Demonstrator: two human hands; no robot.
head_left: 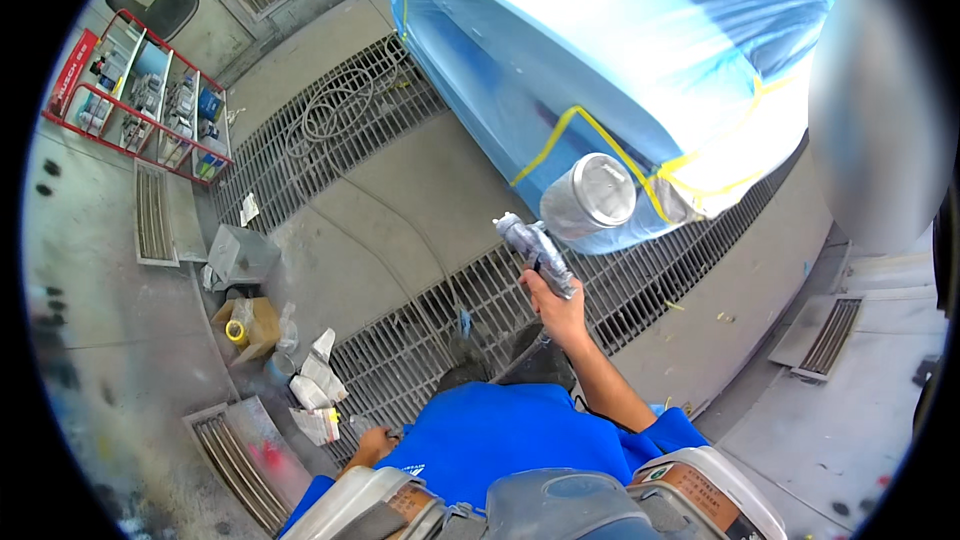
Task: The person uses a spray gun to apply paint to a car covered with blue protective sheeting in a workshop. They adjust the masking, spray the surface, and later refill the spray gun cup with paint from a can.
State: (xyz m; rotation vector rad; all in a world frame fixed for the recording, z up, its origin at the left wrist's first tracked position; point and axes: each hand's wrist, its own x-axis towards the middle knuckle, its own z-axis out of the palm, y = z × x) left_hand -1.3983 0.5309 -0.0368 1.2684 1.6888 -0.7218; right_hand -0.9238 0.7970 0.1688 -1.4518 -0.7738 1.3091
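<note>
My right hand is wrapped round the grip of a spray gun, held out ahead of me. A large silvery paint cup is attached to the gun. Just beyond it stands a vehicle-like body wrapped in blue masking film, with yellow masking tape along the film's edges. The cup overlaps the film in view, and I cannot tell the gap between them. Down at my left side, my left hand is curled beside my blue shirt; what it holds, if anything, is hidden.
An air hose lies coiled on the floor grating and trails toward me. A red-framed shelf cart with cans stands at the far left. Nearer are a cardboard box, a grey bin and crumpled paper.
</note>
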